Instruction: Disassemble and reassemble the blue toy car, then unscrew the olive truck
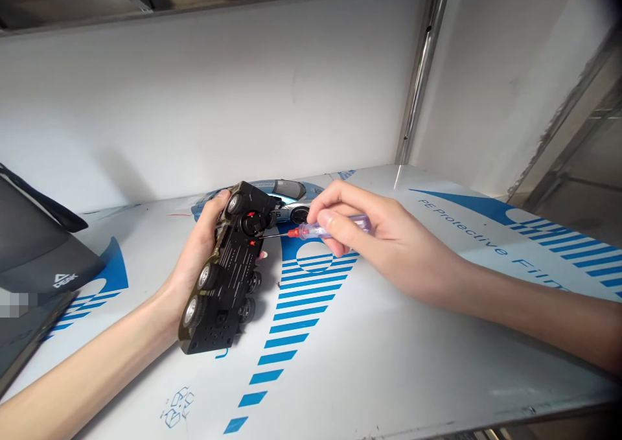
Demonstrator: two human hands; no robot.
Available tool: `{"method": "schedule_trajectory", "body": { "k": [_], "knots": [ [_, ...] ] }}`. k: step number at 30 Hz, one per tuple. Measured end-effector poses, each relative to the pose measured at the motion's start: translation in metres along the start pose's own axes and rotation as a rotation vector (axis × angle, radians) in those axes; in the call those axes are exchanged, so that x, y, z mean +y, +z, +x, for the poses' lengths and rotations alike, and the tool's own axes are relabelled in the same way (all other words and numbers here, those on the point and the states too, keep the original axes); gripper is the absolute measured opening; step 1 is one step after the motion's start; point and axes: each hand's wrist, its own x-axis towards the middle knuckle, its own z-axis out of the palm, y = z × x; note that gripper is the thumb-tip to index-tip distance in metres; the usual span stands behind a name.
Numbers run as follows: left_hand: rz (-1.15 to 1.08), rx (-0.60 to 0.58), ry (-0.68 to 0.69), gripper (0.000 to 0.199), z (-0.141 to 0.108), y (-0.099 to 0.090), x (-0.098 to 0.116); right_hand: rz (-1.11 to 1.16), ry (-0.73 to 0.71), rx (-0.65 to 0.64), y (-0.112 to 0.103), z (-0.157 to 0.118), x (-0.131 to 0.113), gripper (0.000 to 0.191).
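A toy truck (pixel 228 278) is held up on its side, its black underside with wheels and red spots facing the camera. My left hand (pixel 197 245) grips it from the left, with some fingers hidden behind it. Between the thumb and fingers of my right hand (pixel 357 223) is a screwdriver (pixel 304 232) with a clear handle and red collar. Its thin shaft points left, and the tip is at the truck's underside near a red spot. Behind the truck, a silver and blue toy car (pixel 291 197) stands on the table.
The table (pixel 389 336) is covered in white film with blue print. A dark grey bag (pixel 43 232) is at the left edge. A white wall and a metal post (pixel 420 70) rise behind the table.
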Motion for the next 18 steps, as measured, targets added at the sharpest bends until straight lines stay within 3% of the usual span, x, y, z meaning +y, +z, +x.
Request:
{"method": "schedule_trajectory", "body": {
  "k": [5, 8, 10, 12, 15, 18],
  "knots": [
    [0.017, 0.018, -0.008, 0.058, -0.0044, 0.0023, 0.0021, -0.049, -0.021, 0.012, 0.0015, -0.0001, 0.0034, 0.005],
    [0.017, 0.006, 0.015, 0.056, -0.0035, 0.0021, 0.0023, -0.105, -0.081, 0.031, 0.0007, -0.001, 0.0041, 0.02],
    [0.011, 0.003, 0.021, 0.054, -0.0022, 0.0017, 0.0018, -0.112, -0.102, 0.023, -0.0003, -0.001, 0.0036, 0.019],
    [0.001, 0.011, -0.005, 0.054, -0.0012, 0.0013, 0.0011, -0.107, -0.068, 0.004, -0.0011, -0.0008, 0.0024, 0.007],
    [-0.005, 0.004, -0.028, 0.055, -0.001, 0.0011, 0.0006, -0.091, 0.009, -0.009, -0.0013, -0.0004, 0.0008, 0.016],
    [0.015, 0.0, 0.001, 0.053, -0.0027, 0.002, 0.0014, -0.105, -0.022, 0.012, -0.001, 0.0004, 0.0013, 0.004]
  ]
}}
